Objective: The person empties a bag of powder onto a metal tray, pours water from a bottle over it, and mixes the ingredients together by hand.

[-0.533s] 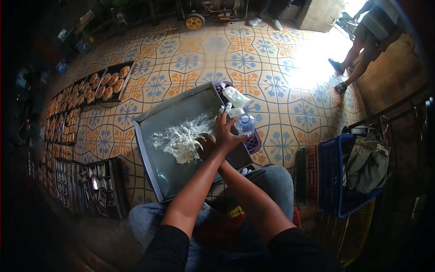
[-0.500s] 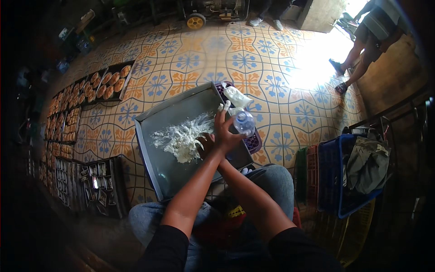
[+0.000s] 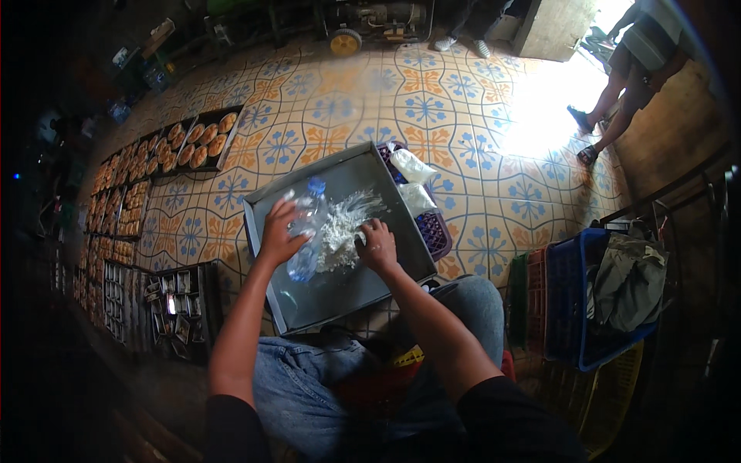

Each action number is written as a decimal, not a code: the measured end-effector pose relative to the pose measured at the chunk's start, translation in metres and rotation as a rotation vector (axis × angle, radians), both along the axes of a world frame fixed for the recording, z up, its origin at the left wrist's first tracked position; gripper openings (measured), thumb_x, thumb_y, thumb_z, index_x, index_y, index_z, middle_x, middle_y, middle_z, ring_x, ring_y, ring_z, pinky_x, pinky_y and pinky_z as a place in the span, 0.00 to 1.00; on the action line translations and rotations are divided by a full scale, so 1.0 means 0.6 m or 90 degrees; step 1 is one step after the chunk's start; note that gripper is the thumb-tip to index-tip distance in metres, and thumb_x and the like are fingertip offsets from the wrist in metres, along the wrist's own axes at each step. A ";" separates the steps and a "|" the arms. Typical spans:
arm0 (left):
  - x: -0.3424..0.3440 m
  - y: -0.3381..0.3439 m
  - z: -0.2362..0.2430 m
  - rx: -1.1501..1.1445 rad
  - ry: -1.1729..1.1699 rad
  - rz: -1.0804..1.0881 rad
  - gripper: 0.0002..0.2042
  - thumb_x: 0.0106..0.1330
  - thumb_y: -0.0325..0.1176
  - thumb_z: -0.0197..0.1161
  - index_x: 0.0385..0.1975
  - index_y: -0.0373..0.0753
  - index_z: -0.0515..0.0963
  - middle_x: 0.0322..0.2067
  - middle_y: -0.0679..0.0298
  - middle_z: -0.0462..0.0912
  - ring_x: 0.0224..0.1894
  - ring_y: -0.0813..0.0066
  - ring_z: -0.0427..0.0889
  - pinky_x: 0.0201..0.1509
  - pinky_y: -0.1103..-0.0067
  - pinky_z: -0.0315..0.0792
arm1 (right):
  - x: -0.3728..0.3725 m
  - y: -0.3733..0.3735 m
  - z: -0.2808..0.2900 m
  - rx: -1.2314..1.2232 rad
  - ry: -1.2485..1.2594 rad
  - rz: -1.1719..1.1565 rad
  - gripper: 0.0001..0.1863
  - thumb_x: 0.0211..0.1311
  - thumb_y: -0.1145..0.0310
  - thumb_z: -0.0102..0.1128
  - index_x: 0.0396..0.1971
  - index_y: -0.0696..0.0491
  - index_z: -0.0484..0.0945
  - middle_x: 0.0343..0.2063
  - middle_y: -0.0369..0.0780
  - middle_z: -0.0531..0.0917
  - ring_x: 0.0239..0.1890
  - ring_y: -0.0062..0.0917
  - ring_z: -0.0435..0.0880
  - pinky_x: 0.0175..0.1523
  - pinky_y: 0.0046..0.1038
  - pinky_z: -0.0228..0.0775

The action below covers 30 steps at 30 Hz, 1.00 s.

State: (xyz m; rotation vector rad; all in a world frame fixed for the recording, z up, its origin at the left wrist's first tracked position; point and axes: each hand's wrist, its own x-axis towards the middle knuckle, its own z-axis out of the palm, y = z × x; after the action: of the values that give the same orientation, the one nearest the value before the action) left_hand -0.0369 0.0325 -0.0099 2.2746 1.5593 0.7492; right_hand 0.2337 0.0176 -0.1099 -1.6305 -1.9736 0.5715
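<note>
Seated person, grey metal tray resting across the knees above the patterned tile floor.

Left hand: fingers wrapped closed around a clear plastic bottle with a blue cap. The bottle's long axis runs from the cap, at the far end of the tray, down toward the person, its base below and just right of the left fingers. The bottle is slightly blurred.

Right hand: fingers curled down, tips touching the near right edge of a heap of white powder on the tray. Whether they pinch any powder cannot be told.

Key relation: the powder lies directly between the two hands, just right of the bottle body and just left of the right fingers. The right hand is in contact with it; the left is separated from it by the bottle.

Beyond the right fingers, at the tray's far right corner, clear plastic bags lie on a purple crate. Far left of the left fingers: baking trays of browned pastries on the floor. A blue crate holding cloth stands well right. Another person's legs are at the far right.
</note>
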 end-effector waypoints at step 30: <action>-0.014 -0.050 -0.002 -0.328 0.286 0.004 0.26 0.51 0.55 0.73 0.41 0.39 0.86 0.66 0.57 0.72 0.74 0.55 0.59 0.73 0.57 0.57 | -0.029 0.038 0.019 0.050 0.116 0.000 0.16 0.55 0.66 0.68 0.44 0.51 0.81 0.45 0.46 0.80 0.50 0.46 0.79 0.55 0.43 0.73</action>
State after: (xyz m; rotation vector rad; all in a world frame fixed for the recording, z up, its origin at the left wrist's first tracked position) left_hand -0.0452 0.0023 -0.0112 2.1151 1.6887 -0.1807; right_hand 0.2164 0.0405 -0.0986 -1.4775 -1.8393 0.6127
